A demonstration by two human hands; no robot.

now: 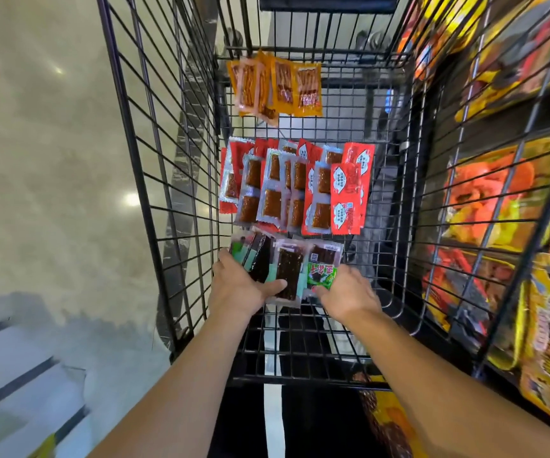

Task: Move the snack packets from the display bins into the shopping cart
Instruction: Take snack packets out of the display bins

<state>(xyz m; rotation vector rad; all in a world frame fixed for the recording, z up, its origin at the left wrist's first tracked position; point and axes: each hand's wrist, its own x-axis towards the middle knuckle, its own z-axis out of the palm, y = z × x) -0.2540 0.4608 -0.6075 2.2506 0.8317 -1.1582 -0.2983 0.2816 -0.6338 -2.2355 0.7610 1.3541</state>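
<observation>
Item: green snack packets point(288, 266), a fanned batch low over the near floor of the shopping cart point(127, 127). Step, as judged: setting down. Next calls for release, then another reach to the display bins point(545, 325). Left hand point(240, 289) grips the batch's left edge, thumb on top. Right hand point(349, 292) touches its right edge, grip unclear. Both forearms extended forward.

Floor point(35, 160): polished pale stone, grey-veined, glossy. Two bright ceiling-light reflections point(132, 199) on it. Display shelving point(528, 104), right: dark frame, large yellow and orange packs. Pale stepped unit point(12, 375), lower left: dark-banded, blurred.
</observation>
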